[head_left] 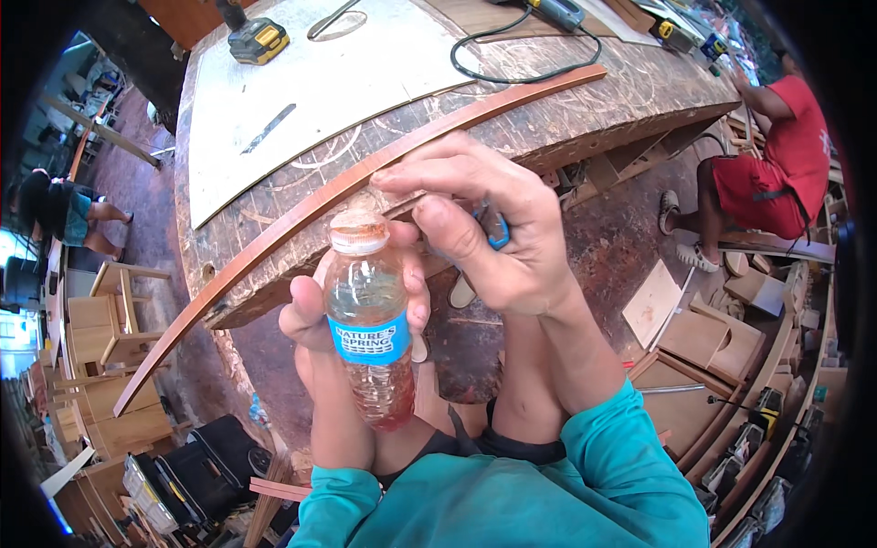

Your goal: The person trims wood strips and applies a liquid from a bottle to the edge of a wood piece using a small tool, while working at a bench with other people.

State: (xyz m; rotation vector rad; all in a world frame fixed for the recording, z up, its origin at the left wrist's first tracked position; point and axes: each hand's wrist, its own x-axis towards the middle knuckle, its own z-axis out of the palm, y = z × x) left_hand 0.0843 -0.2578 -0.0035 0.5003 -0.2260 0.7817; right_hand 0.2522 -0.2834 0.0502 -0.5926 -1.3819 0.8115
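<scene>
My left hand [311,310] is closed around a clear plastic bottle [370,297] with a blue label [365,338], reddish liquid low inside and a dusty white cap [358,236]. My right hand [489,233] hovers just right of and above the cap, fingers curled around a small blue object [496,236] that is mostly hidden. A thin piece near those fingertips is too small to make out. Behind both hands, a long, curved reddish wooden strip [237,271] lies along the front of the scuffed workbench [585,119] and extends past its left end.
A cordless drill [256,41], pale board [274,100] and corded power tool [553,14] are on the bench. A person in red [781,137] crouches at right; another person [64,210] stands at left. Wooden stool [123,324], black case [206,466] and wood offcuts [694,338] surround me.
</scene>
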